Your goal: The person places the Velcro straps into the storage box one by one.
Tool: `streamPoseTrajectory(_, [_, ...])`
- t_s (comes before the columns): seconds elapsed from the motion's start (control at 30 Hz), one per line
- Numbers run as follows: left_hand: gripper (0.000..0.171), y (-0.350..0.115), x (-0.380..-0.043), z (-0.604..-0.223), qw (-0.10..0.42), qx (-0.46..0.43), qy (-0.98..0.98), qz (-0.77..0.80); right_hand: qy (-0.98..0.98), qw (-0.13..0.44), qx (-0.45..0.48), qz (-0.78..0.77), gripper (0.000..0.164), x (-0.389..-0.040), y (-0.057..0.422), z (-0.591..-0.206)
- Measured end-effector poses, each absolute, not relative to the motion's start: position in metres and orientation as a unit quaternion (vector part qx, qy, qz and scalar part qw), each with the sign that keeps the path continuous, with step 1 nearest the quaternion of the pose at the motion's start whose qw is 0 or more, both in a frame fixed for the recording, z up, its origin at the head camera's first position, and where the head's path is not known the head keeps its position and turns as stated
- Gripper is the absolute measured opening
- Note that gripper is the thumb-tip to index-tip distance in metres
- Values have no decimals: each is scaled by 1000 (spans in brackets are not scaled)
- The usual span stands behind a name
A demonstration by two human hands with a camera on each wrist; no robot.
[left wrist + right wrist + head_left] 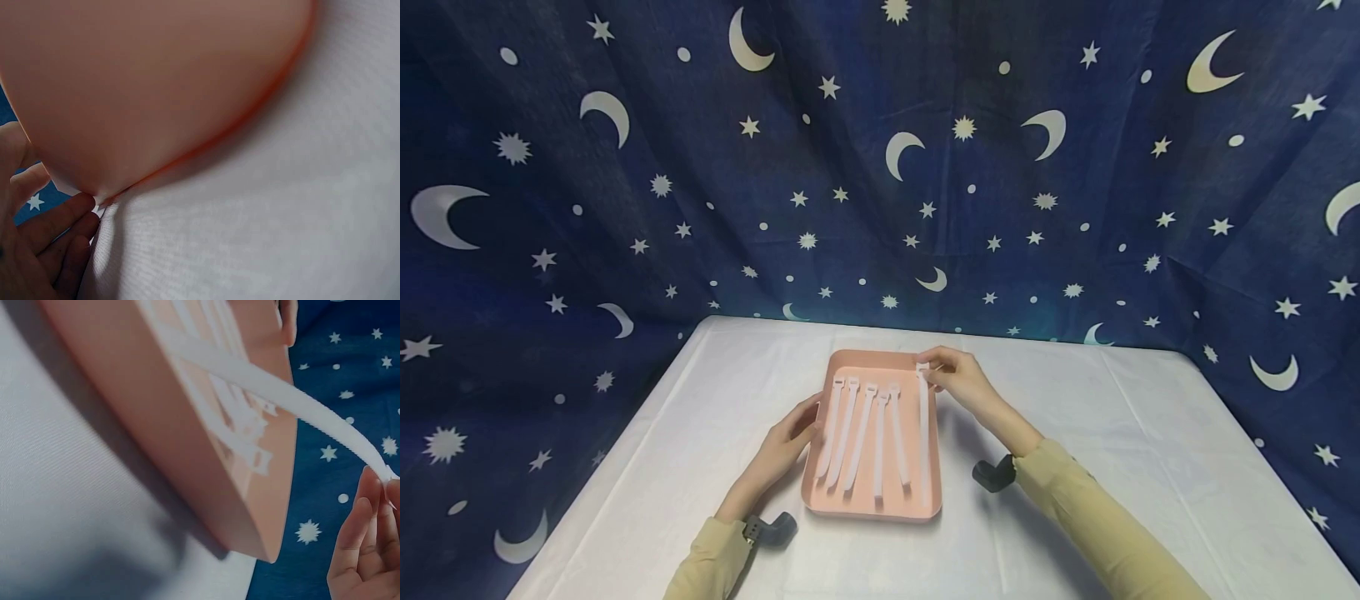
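Observation:
A shallow pink tray (872, 360) lies on the table with several white cable ties (859, 442) side by side in it, slotted heads toward the far end. My left hand (784, 442) holds the tray's left side, fingertips at its lower edge in the left wrist view (50, 244). At the far right corner, my right hand (958, 379) pinches one white cable tie (924, 433) near its slotted head. In the right wrist view this cable tie (269, 381) arches up from the tray, its pinched end raised above the rim.
The tray stands on a white-covered table (1075, 517). Behind it hangs a dark blue curtain (865, 167) with moons and stars. A dark wrist camera (994, 473) sticks out by the right sleeve, another camera (777, 530) by the left.

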State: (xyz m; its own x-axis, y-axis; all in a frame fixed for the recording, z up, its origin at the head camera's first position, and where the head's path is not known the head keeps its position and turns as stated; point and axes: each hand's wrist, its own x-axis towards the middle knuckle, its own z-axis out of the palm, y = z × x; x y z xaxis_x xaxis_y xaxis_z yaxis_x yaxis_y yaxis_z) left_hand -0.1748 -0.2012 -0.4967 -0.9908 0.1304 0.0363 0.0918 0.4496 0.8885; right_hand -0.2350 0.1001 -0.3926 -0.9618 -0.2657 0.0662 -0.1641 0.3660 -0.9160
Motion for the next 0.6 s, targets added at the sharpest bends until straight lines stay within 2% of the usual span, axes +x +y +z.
streamPoseTrajectory(0.6, [51,-202,-175,-496,26,60,848,525,841,67,-96,-528,24,-255,98,-415])
